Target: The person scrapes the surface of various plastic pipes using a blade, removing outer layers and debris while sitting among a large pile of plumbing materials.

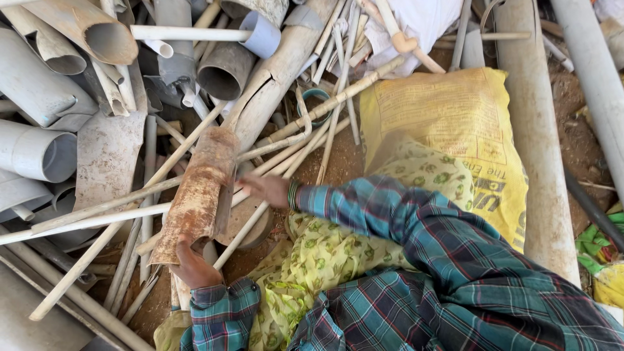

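While both hands work in a heap of scrap pipe, these lines place everything against the rusty pipe piece.

Rusty pipe piece (198, 195): a broad, brown-stained split section of pipe, lying tilted across thin tubes on bare earth, its lower end toward the person.

Left hand (193, 268): at the lower end of the rusty pipe piece, fingers (182, 250) curled up against its edge and gripping it; plaid cuff just below.

Right hand (266, 188): just right of the rusty pipe piece, at mid-height, touching or all but touching its side; whether the fingers are wide or narrow I cannot tell, as motion blur hides them. Bangles (293, 194) sit at the wrist.

Thin white tubes (97, 218): long and slim, running under and to the left of the rusty pipe piece, crossing one another.

Cracked long pipe (276, 71): rises from the upper end of the rusty pipe piece toward the top of view.

Grey wide pipes (39, 153): open-ended, stacked well left of the rusty pipe piece.

Yellow sack (455, 123): well to the right of the rusty pipe piece, lying flat with printed lettering.

Floral cloth (318, 260): green-patterned, right of and below the rusty pipe piece, between the two sleeves.

Large pale pipe (536, 130): beyond the yellow sack, far right of the rusty pipe piece.
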